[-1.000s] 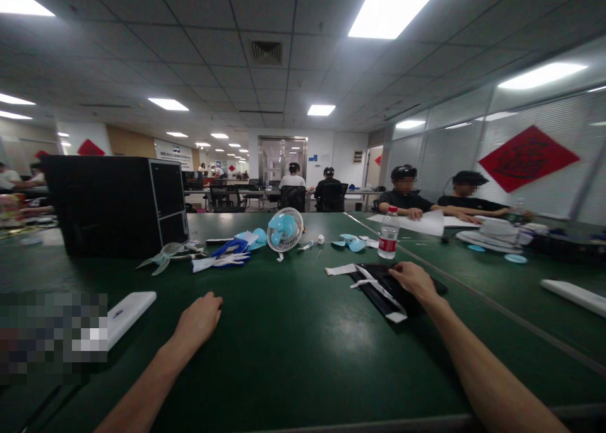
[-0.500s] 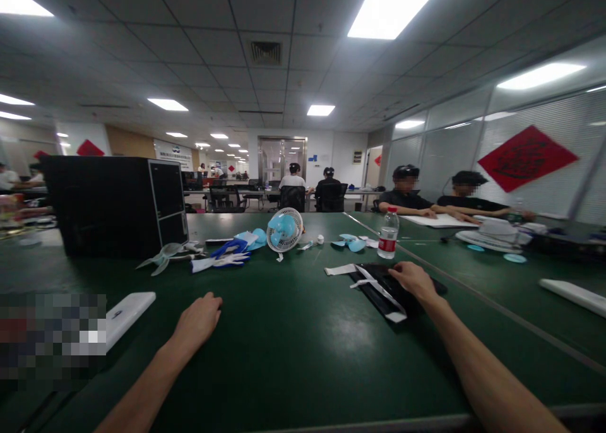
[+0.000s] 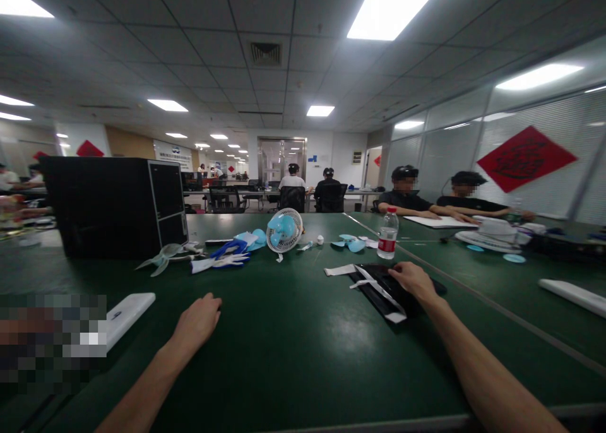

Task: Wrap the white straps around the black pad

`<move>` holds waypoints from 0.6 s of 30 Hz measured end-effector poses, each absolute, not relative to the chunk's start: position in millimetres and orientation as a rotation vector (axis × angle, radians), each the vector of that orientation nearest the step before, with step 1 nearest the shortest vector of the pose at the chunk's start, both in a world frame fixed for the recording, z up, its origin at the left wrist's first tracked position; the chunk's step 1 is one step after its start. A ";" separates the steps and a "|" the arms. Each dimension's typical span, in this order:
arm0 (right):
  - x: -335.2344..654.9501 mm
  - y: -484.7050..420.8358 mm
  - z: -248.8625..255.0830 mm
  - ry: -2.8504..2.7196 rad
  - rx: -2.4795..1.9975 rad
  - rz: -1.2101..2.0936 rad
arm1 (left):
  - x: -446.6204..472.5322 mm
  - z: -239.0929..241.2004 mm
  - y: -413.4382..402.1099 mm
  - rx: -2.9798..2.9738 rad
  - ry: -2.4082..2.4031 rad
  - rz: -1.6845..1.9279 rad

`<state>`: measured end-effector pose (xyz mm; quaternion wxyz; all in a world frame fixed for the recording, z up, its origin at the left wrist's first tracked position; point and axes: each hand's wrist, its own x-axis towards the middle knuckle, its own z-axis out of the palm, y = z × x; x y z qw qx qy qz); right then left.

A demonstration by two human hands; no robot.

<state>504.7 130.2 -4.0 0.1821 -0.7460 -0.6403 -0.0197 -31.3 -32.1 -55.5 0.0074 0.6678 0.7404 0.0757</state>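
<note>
My left hand [image 3: 199, 320] rests on the green tabletop with its fingers curled in and nothing visible in them. On the right, my right hand [image 3: 414, 280] has its bent fingers on the far edge of a flat black plastic bag [image 3: 376, 288], with the thumb side toward the middle. White strips [image 3: 379, 284] run across the bag, and a white flap sticks out at its left. Part of the bag lies hidden under my right hand and wrist. Just beyond it stands a water bottle [image 3: 387, 234] with a red label and cap.
Farther back lie a small fan [image 3: 284, 229], blue-and-white gloves [image 3: 227, 256] and blue fan blades [image 3: 350, 242]. A black computer case [image 3: 108, 206] stands at the left, near a white slab-like object [image 3: 130, 316]. Two people sit at the table's right side, one with hands on a white board [image 3: 438, 221].
Both my hands and the bag stay where they were. Only the blurred patch at the far left looks slightly different.
</note>
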 end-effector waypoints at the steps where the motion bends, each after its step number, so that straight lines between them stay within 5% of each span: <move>1: 504.4 130.0 -3.6 -1.801 -2.107 -0.057 | -31.2 -55.4 -32.2 2.088 2.318 0.235; 18: 505.2 128.5 -2.8 -1.814 -2.107 -0.058 | -28.5 -52.4 -34.0 2.067 2.324 0.238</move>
